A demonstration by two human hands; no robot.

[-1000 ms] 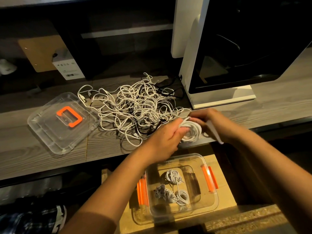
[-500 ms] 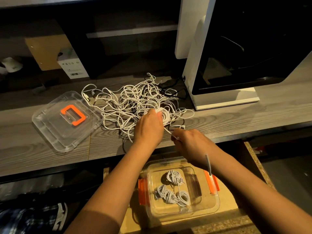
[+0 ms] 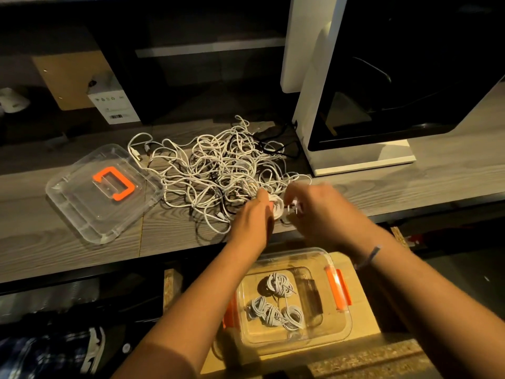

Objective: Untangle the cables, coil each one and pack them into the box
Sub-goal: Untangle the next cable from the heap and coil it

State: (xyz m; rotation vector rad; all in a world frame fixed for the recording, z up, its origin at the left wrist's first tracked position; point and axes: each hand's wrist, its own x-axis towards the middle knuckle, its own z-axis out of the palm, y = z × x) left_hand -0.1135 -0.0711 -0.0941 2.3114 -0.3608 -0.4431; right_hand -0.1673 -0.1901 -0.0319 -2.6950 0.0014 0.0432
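Note:
A big tangle of white cables [image 3: 218,170] lies on the grey wooden shelf [image 3: 54,242]. At its near right edge my left hand [image 3: 252,222] grips a small white cable coil [image 3: 277,207]. My right hand [image 3: 317,207], blurred, pinches the loose end of that same cable just right of the coil. Below the shelf stands the clear plastic box [image 3: 336,324] with orange latches; three coiled white cables [image 3: 276,305] lie inside it.
The box's clear lid [image 3: 82,209] with an orange handle lies on the shelf, left of the tangle. A white-framed machine [image 3: 355,162] stands at the back right. A small white carton [image 3: 114,105] sits at the back left. A black cable [image 3: 276,149] runs behind the tangle.
My right hand has risen from below the shelf edge to the coil's right side. My left hand with the coil has shifted a little right and nearer.

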